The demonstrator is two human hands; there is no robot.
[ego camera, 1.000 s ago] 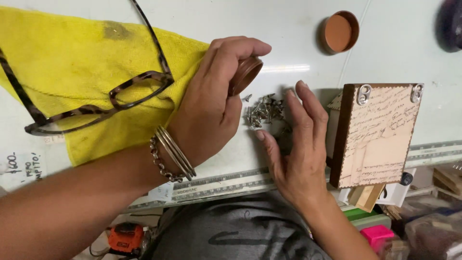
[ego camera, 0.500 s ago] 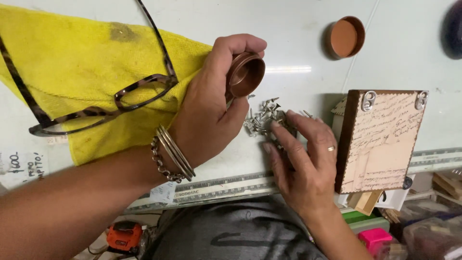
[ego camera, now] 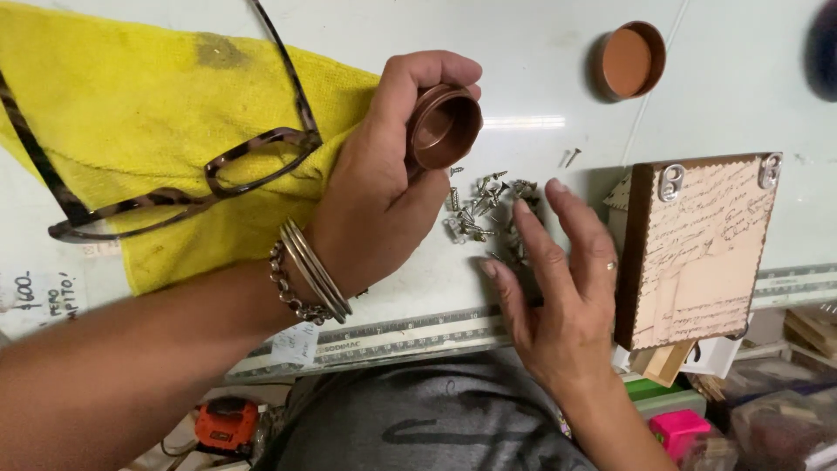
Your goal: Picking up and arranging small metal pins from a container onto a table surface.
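The left hand [ego camera: 375, 201] was closed around a small round copper-brown metal cup [ego camera: 443, 127], thumb over the top of the rim and fingers wrapped behind it, the cup tipped so that its open mouth faced the camera and looked empty. Just below and to the right of that hand a loose heap of small silver-coloured metal screws [ego camera: 488, 214] lay on the pale desk [ego camera: 523, 70]. The right hand [ego camera: 558, 296] was spread wide and flat, holding nothing, its fingertips at the near and right edge of the heap.

The cup seemed light, stiff and smooth-walled, so a grip round the wall below the rim, as here, looked the surest hold. The screws seemed tiny, hard and apt to roll or scatter; they would probably handle better swept together than pinched singly.

Left of the left hand, tortoiseshell-framed spectacles [ego camera: 174, 187] rested on a yellow cloth [ego camera: 113, 105]. Right of the right hand stood a brown wooden plaque with two metal ring tabs [ego camera: 697, 249]. Well beyond, a matching round copper-brown lid [ego camera: 629, 59] lay apart on the desk.
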